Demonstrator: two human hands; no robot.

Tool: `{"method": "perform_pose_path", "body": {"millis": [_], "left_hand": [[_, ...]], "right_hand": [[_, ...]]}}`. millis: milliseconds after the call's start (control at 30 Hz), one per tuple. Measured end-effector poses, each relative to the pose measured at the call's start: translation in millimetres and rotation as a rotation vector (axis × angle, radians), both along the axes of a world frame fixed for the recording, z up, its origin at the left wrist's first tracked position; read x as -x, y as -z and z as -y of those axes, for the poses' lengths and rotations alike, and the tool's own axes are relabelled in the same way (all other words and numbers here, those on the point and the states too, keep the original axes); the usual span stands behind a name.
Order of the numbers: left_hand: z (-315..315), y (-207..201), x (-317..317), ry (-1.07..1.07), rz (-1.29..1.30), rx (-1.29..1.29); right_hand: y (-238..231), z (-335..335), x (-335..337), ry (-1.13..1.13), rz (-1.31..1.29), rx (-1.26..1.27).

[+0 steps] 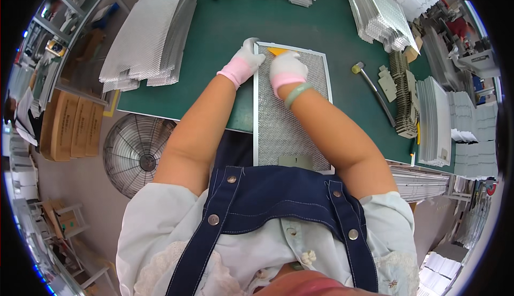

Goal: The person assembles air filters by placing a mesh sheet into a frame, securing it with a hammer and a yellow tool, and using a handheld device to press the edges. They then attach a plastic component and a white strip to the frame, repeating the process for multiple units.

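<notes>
A long mesh filter panel in a thin silver frame lies on the green table, its near end reaching my apron. My left hand, in a white glove with a pink cuff, grips the frame at its far left corner. My right hand, gloved alike, is closed over the mesh near the far end. It holds a flat orange-yellow tool, mostly hidden under the fingers, so its kind is unclear. A small grey-green plate sits at the panel's near end.
A hammer lies right of the panel, beside a row of small metal plates. Stacks of mesh sheets stand at left and far right. White panels line the right edge. A floor fan stands left below the green table.
</notes>
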State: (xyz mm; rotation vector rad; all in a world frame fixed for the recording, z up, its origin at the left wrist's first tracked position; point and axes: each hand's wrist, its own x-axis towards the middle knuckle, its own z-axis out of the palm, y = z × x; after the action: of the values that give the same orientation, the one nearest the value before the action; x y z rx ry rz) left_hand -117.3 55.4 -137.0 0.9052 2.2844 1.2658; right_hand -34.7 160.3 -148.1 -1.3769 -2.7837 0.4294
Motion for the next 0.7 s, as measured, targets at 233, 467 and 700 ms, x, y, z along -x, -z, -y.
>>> {"method": "perform_pose_path", "body": {"millis": [233, 467, 700], "left_hand": [[5, 15, 14, 0.048, -0.015, -0.074], [12, 6, -21, -0.195, 0.006, -0.235], [28, -97, -36, -0.056, -0.088, -0.769]], "right_hand": [[-57, 30, -16, 0.125, -0.022, 0.234], [-70, -39, -192, -0.043, 0.054, -0.384], [-8, -130, -261, -0.141, -0.201, -0.574]]}}
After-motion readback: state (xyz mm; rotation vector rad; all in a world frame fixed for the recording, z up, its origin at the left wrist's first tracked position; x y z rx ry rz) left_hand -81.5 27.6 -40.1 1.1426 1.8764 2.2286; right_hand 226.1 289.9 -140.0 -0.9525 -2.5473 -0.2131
